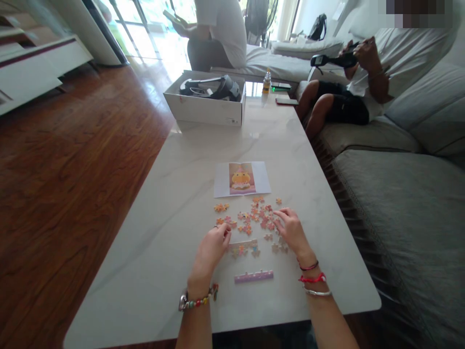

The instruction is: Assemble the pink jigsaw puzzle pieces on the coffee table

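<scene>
Loose pink and orange jigsaw pieces lie in a cluster on the white table. My right hand is at the cluster's right edge, its thumb and forefinger apart and the tips close to the pink pieces. My left hand is closed, fingertips pressed together; whatever they may hold is hidden. Just beyond it lies a short joined row of pieces. A pale joined strip lies to its right, with several pale pieces below. Nearer me is a joined purple strip. Behind the pieces lies a printed picture sheet with a yellow figure.
A white box holding a black device stands at the far end of the table. A small bottle and phones are at the far right. One person sits on the right sofa, another sits beyond the box.
</scene>
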`<state>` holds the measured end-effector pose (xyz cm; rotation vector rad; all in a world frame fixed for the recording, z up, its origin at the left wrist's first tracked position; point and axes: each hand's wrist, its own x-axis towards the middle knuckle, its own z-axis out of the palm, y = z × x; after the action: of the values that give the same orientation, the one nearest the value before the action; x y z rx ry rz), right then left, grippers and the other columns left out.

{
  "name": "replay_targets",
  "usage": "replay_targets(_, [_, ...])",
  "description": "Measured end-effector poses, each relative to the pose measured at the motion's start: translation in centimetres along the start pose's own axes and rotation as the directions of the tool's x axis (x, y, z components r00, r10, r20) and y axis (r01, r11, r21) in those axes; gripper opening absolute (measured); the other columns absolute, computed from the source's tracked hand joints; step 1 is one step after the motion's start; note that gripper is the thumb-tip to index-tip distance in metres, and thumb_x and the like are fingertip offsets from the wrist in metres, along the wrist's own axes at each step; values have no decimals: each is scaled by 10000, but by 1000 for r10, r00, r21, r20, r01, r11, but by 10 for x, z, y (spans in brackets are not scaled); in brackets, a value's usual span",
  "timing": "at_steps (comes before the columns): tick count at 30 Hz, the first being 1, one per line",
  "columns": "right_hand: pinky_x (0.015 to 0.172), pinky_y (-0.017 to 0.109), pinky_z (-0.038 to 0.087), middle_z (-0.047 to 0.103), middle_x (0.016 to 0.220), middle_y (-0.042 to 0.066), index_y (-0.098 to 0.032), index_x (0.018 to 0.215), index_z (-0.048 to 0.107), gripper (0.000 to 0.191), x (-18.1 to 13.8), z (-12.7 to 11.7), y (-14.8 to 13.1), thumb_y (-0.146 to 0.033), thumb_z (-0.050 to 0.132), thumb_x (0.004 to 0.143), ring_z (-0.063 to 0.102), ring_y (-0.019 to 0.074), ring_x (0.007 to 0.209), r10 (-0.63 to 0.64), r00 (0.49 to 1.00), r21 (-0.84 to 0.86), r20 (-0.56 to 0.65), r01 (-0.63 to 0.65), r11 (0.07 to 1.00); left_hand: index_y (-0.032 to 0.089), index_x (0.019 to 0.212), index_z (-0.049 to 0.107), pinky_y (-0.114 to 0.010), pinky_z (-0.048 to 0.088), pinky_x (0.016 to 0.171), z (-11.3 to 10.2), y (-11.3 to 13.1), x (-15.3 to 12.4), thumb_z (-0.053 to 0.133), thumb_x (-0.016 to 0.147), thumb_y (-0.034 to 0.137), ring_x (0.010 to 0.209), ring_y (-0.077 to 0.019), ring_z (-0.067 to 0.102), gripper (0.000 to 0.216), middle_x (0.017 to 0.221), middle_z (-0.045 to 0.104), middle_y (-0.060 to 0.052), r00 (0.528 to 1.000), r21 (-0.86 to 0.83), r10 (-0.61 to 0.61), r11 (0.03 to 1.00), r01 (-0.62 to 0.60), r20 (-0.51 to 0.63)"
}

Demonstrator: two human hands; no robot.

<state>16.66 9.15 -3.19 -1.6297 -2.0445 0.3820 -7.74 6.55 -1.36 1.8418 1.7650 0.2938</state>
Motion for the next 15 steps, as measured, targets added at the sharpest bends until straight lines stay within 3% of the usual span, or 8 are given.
replay_targets(3, [797, 362, 416, 561, 930, 77, -208, 934, 612, 188, 0, 9, -15, -251, 546, 763, 516, 213, 899, -28, 998, -16, 53, 29, 999, 181, 811, 536, -223, 411, 671, 0, 1, 0, 395, 819, 215, 721, -127, 571, 145, 807, 617, -43, 1000, -4, 8, 1000, -8, 2])
replay_targets(7, [785, 367, 407, 564, 903, 77, -205, 872, 614, 137, 0, 17, -22, -245, 545, 761, 513, 218, 889, 25, 999, -60, 44, -23, 998, 184, 810, 536, -223, 410, 667, -1, -1, -2, 389, 819, 209, 716, -125, 570, 149, 811, 616, -41, 1000, 3, -5, 1000, 5, 6])
replay_targets(15, [763, 334, 404, 571, 876, 70, -179, 894, 617, 177, -3, -6, 15, -247, 518, 765, 530, 201, 834, 149, 988, -82, -40, -151, 985, 183, 818, 536, -227, 413, 687, -2, -4, -1, 392, 816, 211, 727, -126, 573, 147, 813, 618, -41, 1000, -11, -7, 1000, 7, 2])
